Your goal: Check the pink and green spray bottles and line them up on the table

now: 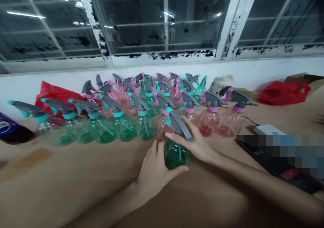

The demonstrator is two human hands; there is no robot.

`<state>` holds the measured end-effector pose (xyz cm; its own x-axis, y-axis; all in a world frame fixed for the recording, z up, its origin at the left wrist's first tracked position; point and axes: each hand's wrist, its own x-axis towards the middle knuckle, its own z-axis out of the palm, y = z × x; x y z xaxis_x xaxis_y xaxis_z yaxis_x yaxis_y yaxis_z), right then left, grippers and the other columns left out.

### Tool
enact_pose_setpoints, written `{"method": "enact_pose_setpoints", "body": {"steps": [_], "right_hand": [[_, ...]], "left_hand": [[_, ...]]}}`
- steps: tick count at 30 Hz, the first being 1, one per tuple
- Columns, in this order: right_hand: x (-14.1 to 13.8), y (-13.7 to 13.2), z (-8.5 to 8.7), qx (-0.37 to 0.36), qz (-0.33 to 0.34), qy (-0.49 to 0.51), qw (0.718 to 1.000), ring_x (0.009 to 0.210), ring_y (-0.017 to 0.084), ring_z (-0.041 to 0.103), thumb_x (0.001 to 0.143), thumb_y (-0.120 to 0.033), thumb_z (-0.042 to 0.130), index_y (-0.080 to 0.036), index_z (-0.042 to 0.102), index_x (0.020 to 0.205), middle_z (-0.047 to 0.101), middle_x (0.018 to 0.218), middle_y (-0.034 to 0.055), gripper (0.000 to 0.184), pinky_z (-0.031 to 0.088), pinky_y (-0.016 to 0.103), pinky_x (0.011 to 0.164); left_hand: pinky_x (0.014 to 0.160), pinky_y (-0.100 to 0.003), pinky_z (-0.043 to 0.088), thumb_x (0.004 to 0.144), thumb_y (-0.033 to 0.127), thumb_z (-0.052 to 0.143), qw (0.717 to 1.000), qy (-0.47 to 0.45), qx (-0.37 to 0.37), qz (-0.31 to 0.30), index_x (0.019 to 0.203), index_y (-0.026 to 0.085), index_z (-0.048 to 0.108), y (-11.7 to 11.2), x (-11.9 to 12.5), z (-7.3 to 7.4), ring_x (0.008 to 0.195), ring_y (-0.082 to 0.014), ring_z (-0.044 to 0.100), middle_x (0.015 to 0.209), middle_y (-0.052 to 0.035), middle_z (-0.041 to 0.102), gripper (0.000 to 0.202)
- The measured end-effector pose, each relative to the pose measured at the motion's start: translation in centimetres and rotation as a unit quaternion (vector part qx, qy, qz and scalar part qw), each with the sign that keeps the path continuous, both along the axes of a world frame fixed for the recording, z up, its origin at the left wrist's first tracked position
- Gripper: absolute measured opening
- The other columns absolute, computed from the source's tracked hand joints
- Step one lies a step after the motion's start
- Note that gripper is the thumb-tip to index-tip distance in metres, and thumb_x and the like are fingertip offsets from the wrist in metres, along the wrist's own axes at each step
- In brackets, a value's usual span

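A green spray bottle (177,155) with a grey trigger head and turquoise nozzle is between my two hands, near the middle of the view. My left hand (158,167) is wrapped round the lower body of the bottle, its thumb along the near side. Higher up, my right hand (196,142) grips around the neck and spray head. Just behind stands a front row of similar bottles: green ones (124,128) with turquoise collars on the left, and pink ones (207,121) with pink collars on the right.
More spray bottles crowd behind the front row. Red plastic bags (285,92) and a white tub (222,84) stand by the wall. At left lies a dark drink bottle (15,130); at right, a black device (268,163) beside a white box (269,130).
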<state>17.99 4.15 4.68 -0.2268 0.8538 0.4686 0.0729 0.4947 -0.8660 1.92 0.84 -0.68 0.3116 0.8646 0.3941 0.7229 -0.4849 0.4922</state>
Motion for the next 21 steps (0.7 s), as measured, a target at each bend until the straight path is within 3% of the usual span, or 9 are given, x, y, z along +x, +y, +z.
{"method": "enact_pose_setpoints", "body": {"steps": [3, 5, 12, 18, 21], "right_hand": [[0.2, 0.6, -0.4, 0.025, -0.020, -0.006, 0.999, 0.062, 0.012, 0.050, 0.077, -0.023, 0.059, -0.023, 0.056, 0.091, 0.053, 0.070, -0.0049, 0.014, 0.043, 0.028, 0.059], [0.3, 0.8, -0.5, 0.033, -0.012, -0.018, 0.999, 0.056, 0.011, 0.043, 0.076, -0.018, 0.054, -0.023, 0.056, 0.088, 0.048, 0.065, -0.0064, 0.013, 0.038, 0.026, 0.054], [0.5, 0.8, 0.2, 0.058, 0.032, -0.044, 0.997, 0.068, 0.013, 0.049, 0.073, -0.019, 0.052, -0.023, 0.053, 0.076, 0.051, 0.074, -0.0030, 0.005, 0.044, 0.028, 0.064], [0.5, 0.7, 0.4, -0.007, 0.057, -0.064, 0.996, 0.053, 0.010, 0.044, 0.074, -0.028, 0.061, -0.026, 0.059, 0.103, 0.054, 0.074, -0.0038, 0.029, 0.043, 0.023, 0.047], [0.8, 1.0, 0.3, 0.009, 0.067, -0.096, 0.993, 0.058, 0.012, 0.048, 0.078, -0.028, 0.060, -0.027, 0.059, 0.111, 0.058, 0.079, -0.0011, 0.033, 0.048, 0.027, 0.057]], "left_hand": [[0.082, -0.059, 0.048, 0.064, 0.059, 0.075, 1.000, 0.008, 0.001, -0.018, 0.136, 0.027, 0.027, 0.0, -0.2, -0.7, 0.109, -0.0424, 0.054, 0.119, -0.0167, 0.050, 0.091], [0.084, -0.059, 0.047, 0.066, 0.057, 0.075, 0.999, 0.003, -0.010, -0.045, 0.136, 0.029, 0.025, 0.0, -0.6, -1.0, 0.110, -0.0410, 0.053, 0.121, -0.0162, 0.050, 0.090], [0.097, -0.052, 0.042, 0.087, 0.048, 0.057, 0.991, 0.015, -0.004, -0.134, 0.136, 0.030, 0.027, 1.3, -3.1, -0.1, 0.123, -0.0319, 0.046, 0.132, -0.0119, 0.047, 0.061], [0.094, -0.045, 0.046, 0.091, 0.044, 0.054, 0.986, 0.078, 0.038, -0.145, 0.125, 0.027, 0.047, 2.4, -5.1, -0.4, 0.111, -0.0268, 0.056, 0.119, -0.0081, 0.057, 0.038], [0.094, -0.045, 0.047, 0.092, 0.043, 0.052, 0.982, 0.099, 0.041, -0.154, 0.120, 0.025, 0.052, 2.5, -5.0, -0.6, 0.110, -0.0269, 0.057, 0.117, -0.0083, 0.059, 0.033]]}}
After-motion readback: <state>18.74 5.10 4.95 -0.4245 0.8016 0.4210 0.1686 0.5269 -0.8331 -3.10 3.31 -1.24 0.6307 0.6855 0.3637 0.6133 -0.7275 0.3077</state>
